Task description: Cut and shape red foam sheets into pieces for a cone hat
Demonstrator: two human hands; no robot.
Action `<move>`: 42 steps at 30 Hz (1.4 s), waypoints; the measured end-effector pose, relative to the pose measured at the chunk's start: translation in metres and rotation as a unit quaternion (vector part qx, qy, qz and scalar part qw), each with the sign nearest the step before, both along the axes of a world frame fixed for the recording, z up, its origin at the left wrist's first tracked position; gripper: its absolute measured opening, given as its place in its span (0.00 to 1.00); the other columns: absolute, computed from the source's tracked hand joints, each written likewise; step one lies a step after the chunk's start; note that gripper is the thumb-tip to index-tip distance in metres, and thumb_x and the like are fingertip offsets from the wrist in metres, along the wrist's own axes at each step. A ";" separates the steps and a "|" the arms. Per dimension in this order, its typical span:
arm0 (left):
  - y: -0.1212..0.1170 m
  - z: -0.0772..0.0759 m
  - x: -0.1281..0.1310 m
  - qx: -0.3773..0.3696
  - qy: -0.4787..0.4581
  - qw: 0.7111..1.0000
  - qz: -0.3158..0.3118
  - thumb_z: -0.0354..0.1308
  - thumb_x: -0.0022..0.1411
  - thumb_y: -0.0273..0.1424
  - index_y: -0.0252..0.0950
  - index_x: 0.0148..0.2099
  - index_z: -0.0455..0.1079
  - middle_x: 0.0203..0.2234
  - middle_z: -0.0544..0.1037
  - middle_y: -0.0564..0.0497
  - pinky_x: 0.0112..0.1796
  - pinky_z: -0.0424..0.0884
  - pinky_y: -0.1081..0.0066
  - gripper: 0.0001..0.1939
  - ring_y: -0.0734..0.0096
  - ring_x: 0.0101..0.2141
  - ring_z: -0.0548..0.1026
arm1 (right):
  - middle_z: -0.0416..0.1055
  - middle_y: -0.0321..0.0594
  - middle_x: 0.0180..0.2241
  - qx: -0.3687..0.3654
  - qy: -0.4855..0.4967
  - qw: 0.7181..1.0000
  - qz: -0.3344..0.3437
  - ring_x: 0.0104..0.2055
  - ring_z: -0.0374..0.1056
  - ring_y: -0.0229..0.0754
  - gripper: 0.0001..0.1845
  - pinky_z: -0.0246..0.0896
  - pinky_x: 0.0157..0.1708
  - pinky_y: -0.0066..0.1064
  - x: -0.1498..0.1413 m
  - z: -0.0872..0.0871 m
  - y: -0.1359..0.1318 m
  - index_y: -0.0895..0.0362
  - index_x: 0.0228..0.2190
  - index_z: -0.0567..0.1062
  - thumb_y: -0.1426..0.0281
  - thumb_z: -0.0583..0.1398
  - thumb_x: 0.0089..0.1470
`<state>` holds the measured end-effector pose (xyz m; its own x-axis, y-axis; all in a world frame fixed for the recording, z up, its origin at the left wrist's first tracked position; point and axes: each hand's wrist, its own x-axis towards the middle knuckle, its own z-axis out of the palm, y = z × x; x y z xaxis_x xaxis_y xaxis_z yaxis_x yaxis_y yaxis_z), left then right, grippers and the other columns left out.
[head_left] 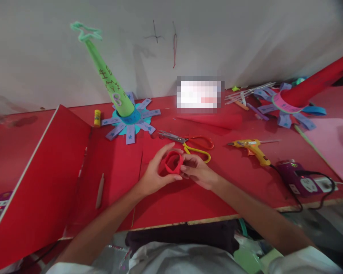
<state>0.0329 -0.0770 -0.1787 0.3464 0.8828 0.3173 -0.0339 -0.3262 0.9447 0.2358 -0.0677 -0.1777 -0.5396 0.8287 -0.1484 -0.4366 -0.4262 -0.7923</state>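
Between my two hands is a small ring of red paper (173, 163), its opening turned up toward me. My left hand (157, 170) curves round its left side, thumb at the near edge and fingers at the far edge. On the right side of the ring, my right hand (199, 170) pinches the band between thumb and fingers. Just beyond my hands lie scissors (185, 141) with one orange and one yellow handle loop. A sheet of red paper (211, 121), partly rolled, lies behind the scissors.
A green paper cone (111, 82) on a blue base stands back left, beside a glue stick (97, 118). A yellow glue gun (250, 146) lies right, near a purple power socket (298, 179). A red divider (40, 179) rises left. A red cone (322, 80) leans far right.
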 end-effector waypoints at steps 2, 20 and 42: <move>-0.003 0.003 0.001 -0.006 0.000 1.000 0.027 0.77 0.61 0.39 0.48 0.73 0.65 0.59 0.81 0.40 0.59 0.79 0.53 0.42 0.51 0.58 0.82 | 0.71 0.32 0.27 -0.005 -0.004 1.000 0.005 0.25 0.60 0.32 0.24 0.54 0.24 0.25 0.000 0.000 -0.001 0.56 0.31 0.79 0.54 0.81 0.45; -0.013 -0.003 0.018 0.007 -0.076 0.996 0.035 0.76 0.63 0.32 0.52 0.77 0.57 0.51 0.85 0.48 0.67 0.71 0.50 0.47 0.59 0.59 0.81 | 0.74 0.31 0.24 -0.071 0.014 0.997 0.003 0.24 0.64 0.31 0.24 0.55 0.24 0.24 -0.002 -0.010 -0.004 0.55 0.31 0.83 0.56 0.83 0.39; -0.009 0.005 0.017 0.057 -0.048 0.995 0.068 0.75 0.64 0.29 0.46 0.69 0.67 0.42 0.85 0.51 0.56 0.79 0.60 0.35 0.66 0.46 0.85 | 0.69 0.29 0.24 -0.094 0.033 0.995 0.029 0.22 0.54 0.29 0.30 0.43 0.24 0.26 -0.005 -0.003 -0.006 0.56 0.30 0.76 0.54 0.84 0.37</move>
